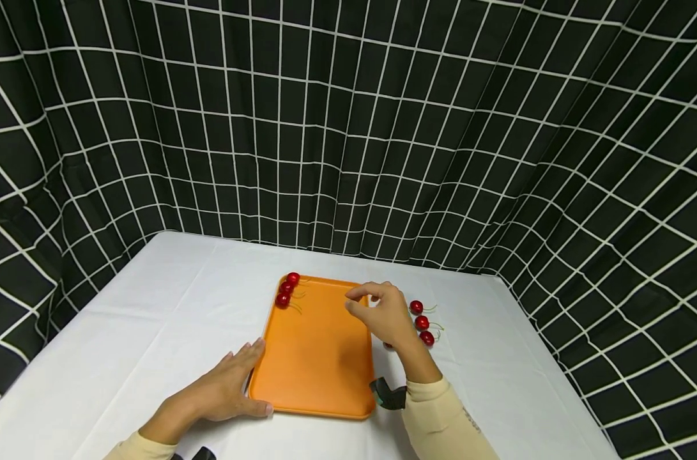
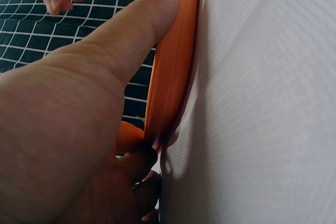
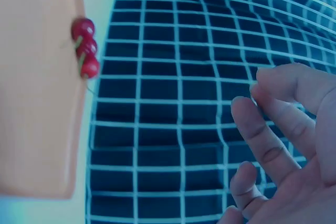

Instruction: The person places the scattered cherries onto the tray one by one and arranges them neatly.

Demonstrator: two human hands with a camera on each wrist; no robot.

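Right beyond the white-covered table [image 1: 176,313], a black gridded curtain [image 1: 302,128] encloses the space. Three cherries [image 1: 287,288] sit in the far-left corner of the orange tray [image 1: 314,358]; the left hand [image 1: 227,386] touches its near-left corner, fingers spread. The right hand [image 1: 385,316], loosely curved and gripping nothing, hovers over its right edge, partly blocking perhaps two more beside the three loose cherries [image 1: 421,323].

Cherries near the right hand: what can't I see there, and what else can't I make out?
- Head view: how many cherries lie there; the right hand covers some.
- Head view: the print on the right sleeve; too small to read.
- Left wrist view: the inside of the orange tray; its side wall hides it.
- Right wrist view: the rest of the tray; the left edge cuts it off.
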